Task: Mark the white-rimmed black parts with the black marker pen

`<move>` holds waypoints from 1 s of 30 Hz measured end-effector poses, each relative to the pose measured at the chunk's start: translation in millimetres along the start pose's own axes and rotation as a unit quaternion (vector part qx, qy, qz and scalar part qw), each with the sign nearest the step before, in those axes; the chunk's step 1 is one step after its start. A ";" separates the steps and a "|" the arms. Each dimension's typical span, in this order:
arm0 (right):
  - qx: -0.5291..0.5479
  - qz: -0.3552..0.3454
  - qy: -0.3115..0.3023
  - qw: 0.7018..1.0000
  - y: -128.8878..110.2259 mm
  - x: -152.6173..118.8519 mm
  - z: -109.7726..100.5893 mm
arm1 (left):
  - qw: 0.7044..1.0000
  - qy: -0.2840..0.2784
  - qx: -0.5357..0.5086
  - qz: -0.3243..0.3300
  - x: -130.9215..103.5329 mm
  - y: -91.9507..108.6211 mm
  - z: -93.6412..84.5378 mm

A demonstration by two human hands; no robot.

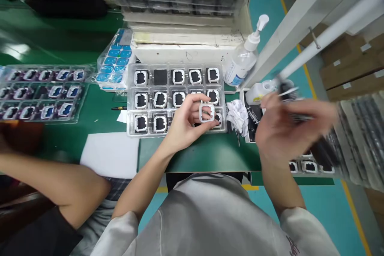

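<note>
My left hand (187,122) holds a small white square frame (207,113) with rounded corners between thumb and fingers, above the right part of a clear plastic tray (131,130). Rows of similar white-rimmed parts (160,99) with dark centres sit in the tray's compartments; one compartment shows only a black square (160,77). To the right, my right hand (288,128) is raised and smeared by motion. Its fingers are closed around a dark elongated tool (325,150), too blurred to name more exactly.
A pump bottle (243,62), crumpled paper (237,116) and a box of small dark parts (254,122) stand right of the tray. Behind it are stacked trays (183,0). At left, another person's arm (54,180) is near a second tray (67,118) and white foam sheet (111,154).
</note>
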State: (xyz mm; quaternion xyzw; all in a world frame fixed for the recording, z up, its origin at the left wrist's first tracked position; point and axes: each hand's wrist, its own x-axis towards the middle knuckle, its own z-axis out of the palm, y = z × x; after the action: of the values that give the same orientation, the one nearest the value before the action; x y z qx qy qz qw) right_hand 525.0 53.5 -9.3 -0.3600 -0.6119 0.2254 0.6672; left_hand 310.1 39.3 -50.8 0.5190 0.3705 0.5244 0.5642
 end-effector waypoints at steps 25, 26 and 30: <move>0.063 0.012 -0.134 0.989 53.8 -18.8 33.6 | 0.990 0.032 0.137 0.028 21.4 -11.6 -17.6; 0.052 0.003 -0.136 0.989 53.5 -18.5 33.2 | 0.987 0.034 0.152 0.032 21.0 -10.8 -17.4; 0.021 -0.012 -0.137 0.990 53.4 -17.9 31.6 | 0.977 0.041 0.199 0.063 19.8 -8.5 -15.7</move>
State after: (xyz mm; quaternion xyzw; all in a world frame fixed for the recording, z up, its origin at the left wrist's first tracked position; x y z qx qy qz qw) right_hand 498.9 80.8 -61.6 -0.3043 -0.6969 0.2773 0.5872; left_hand 300.2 62.5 -59.5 0.6212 0.4564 0.4958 0.4000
